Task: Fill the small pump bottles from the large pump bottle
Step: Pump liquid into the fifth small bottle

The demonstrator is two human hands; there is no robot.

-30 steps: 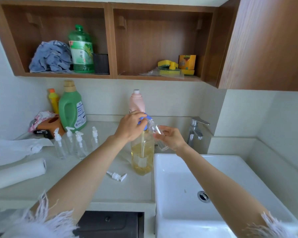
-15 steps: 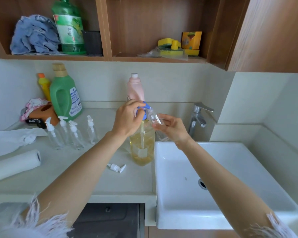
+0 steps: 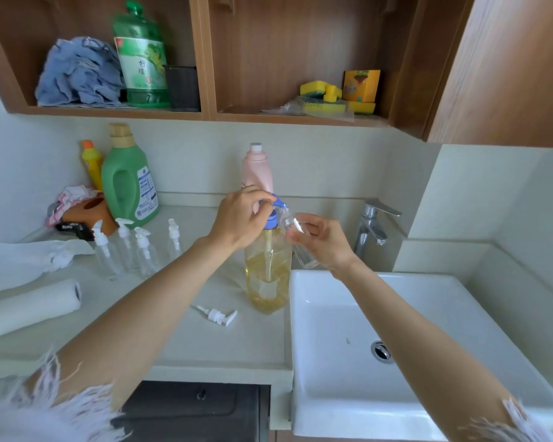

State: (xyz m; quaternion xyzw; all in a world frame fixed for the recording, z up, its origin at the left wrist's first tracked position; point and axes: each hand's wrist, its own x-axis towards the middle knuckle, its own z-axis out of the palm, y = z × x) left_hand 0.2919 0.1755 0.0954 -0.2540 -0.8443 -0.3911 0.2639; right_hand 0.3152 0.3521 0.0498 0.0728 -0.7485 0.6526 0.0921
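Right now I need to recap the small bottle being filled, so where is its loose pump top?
The loose pump top lies on its side on the counter, just left of the large pump bottle and near the sink.

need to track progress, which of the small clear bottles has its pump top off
The small bottle held tilted in the right hand at the large bottle's blue spout; the four on the counter are capped.
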